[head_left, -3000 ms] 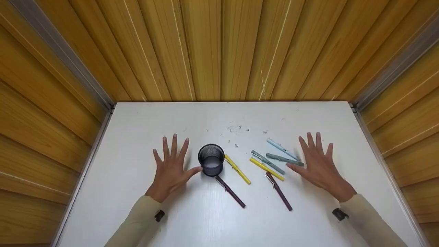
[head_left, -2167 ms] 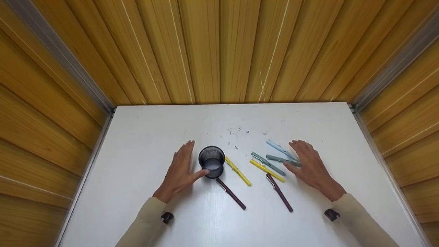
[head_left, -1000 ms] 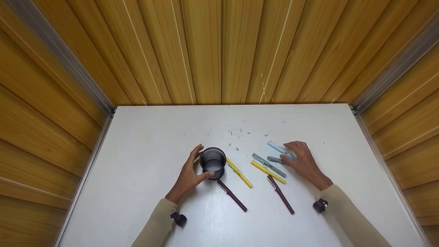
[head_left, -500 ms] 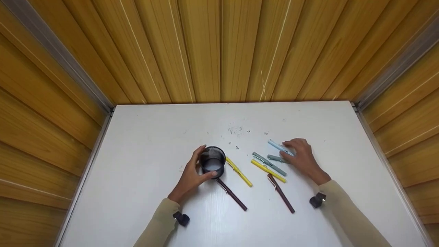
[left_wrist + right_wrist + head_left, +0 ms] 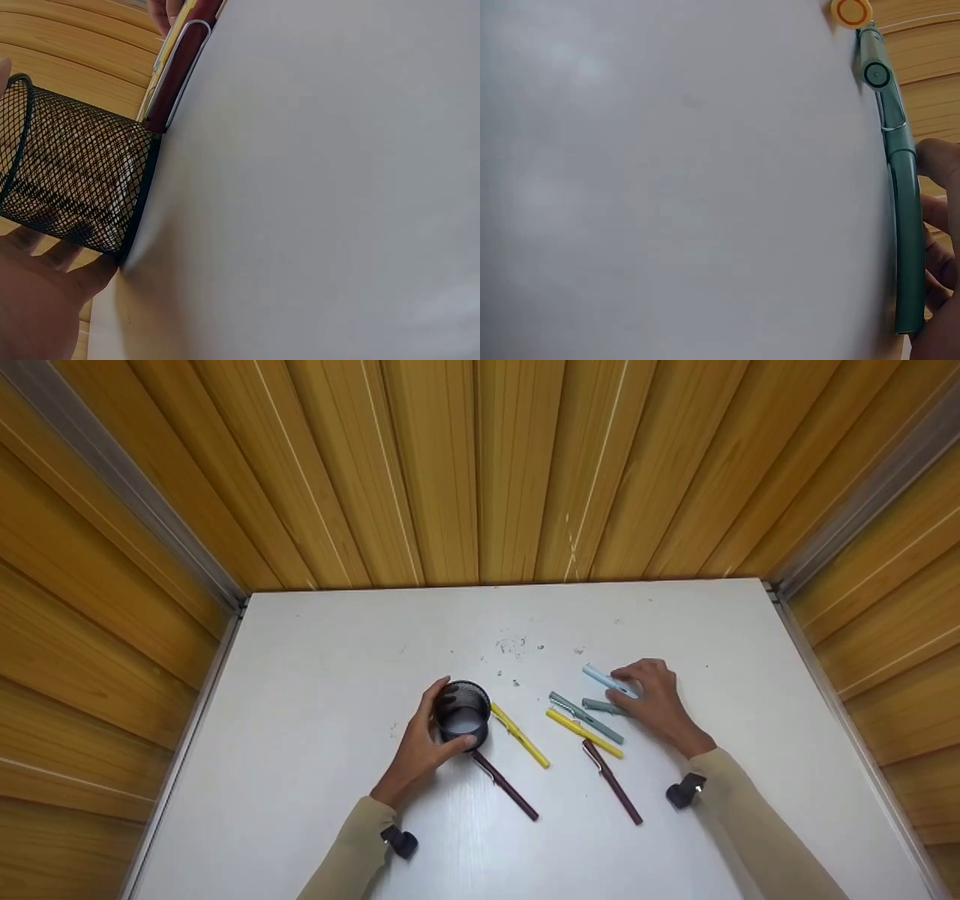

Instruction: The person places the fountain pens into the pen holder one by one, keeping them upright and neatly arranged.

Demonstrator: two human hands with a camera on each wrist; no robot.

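Observation:
My left hand [image 5: 421,746] grips the black mesh cup [image 5: 463,718], which stands upright on the white table [image 5: 337,660]. In the left wrist view the palm [image 5: 37,300] lies against the cup [image 5: 75,180]. My right hand [image 5: 649,701] curls over two pens that lie flat. Its fingers are on the light blue pen [image 5: 600,676] and its thumb is at the green pen [image 5: 600,706]. In the right wrist view the fingers [image 5: 936,259] touch the green pen [image 5: 907,240].
A yellow pen [image 5: 519,733] and a maroon pen [image 5: 504,784] lie beside the cup. A grey-green pen [image 5: 585,716], a second yellow pen [image 5: 583,733] and a second maroon pen [image 5: 611,780] lie near my right hand. Wooden panel walls [image 5: 480,472] close in the table.
Both hands went from flat and spread to curled. The left closed round the cup. The right slid left and closed over the light blue and green pens.

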